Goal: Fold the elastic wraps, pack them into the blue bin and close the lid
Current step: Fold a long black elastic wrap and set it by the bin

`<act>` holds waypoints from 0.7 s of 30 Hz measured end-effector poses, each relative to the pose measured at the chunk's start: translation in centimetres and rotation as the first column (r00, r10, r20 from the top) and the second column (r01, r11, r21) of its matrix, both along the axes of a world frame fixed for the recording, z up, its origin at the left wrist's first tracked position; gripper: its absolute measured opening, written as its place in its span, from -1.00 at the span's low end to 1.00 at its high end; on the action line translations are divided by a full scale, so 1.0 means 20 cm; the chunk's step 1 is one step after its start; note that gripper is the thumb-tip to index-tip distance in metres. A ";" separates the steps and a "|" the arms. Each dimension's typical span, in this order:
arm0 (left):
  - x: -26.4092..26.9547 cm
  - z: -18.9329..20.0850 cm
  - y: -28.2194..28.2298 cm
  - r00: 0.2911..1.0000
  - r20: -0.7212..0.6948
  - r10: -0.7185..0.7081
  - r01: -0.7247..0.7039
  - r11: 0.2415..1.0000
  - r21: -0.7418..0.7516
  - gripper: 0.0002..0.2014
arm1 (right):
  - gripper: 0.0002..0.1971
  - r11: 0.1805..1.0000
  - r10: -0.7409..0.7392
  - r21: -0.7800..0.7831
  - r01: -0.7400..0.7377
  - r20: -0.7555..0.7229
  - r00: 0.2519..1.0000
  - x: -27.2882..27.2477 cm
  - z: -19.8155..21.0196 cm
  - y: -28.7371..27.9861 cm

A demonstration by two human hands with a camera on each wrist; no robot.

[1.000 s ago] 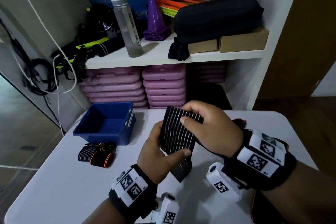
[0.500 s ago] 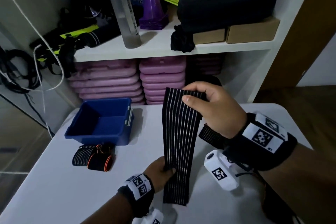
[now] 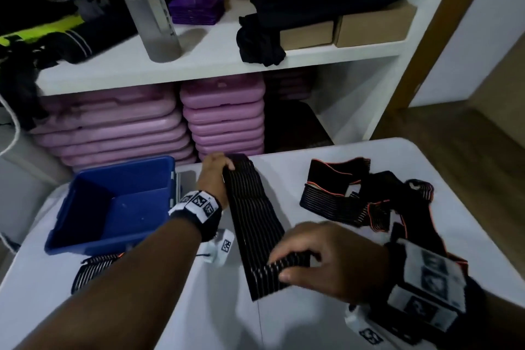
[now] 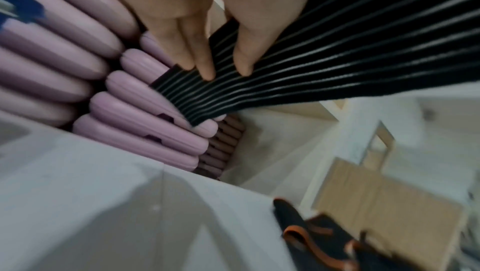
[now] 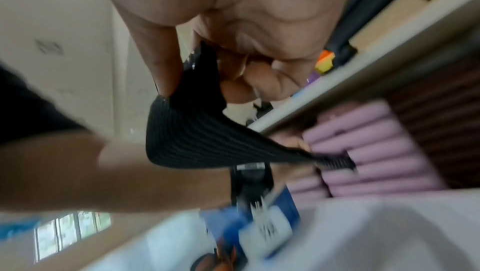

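Note:
A black elastic wrap with thin white stripes (image 3: 255,224) is stretched out over the white table (image 3: 199,315). My left hand (image 3: 217,170) pinches its far end (image 4: 207,82) near the table's back edge. My right hand (image 3: 321,258) grips the near end (image 5: 187,131), fingers curled over it and thumb underneath. The open blue bin (image 3: 113,204) stands at the back left, empty inside. A folded black wrap with orange trim (image 3: 93,267) lies in front of the bin, partly hidden by my left forearm. Several unfolded wraps (image 3: 363,199) lie tangled at the right.
A white shelf unit (image 3: 216,65) stands behind the table with stacked pink cases (image 3: 224,122) below and a tall bottle (image 3: 150,3), purple cones and a black bag above. A grey lid (image 3: 184,179) lies just right of the bin.
The wrap hung upright between my hands before. Now it is laid out lengthwise: my left hand moved to the far end by the bin, my right hand came down to the near end.

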State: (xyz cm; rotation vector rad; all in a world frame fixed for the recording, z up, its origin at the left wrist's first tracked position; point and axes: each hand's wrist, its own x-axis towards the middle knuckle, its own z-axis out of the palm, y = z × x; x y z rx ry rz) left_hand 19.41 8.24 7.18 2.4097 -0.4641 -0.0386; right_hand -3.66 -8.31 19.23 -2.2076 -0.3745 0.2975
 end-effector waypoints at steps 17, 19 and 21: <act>-0.43 -0.48 0.37 0.929 -0.361 -0.085 0.258 0.848 0.463 -0.46 | -0.70 0.923 0.262 -0.242 -0.298 -0.170 0.950 -0.26 -1.14 0.03; -0.48 -0.49 0.33 0.936 -0.341 -0.086 0.239 0.867 0.438 -0.48 | -0.72 0.908 0.315 -0.250 -0.336 -0.121 0.941 -0.27 -1.18 0.01; -0.51 -0.50 0.28 0.937 -0.344 -0.061 0.205 0.894 0.400 -0.49 | -0.73 0.881 0.376 -0.275 -0.386 -0.090 0.922 -0.27 -1.17 0.00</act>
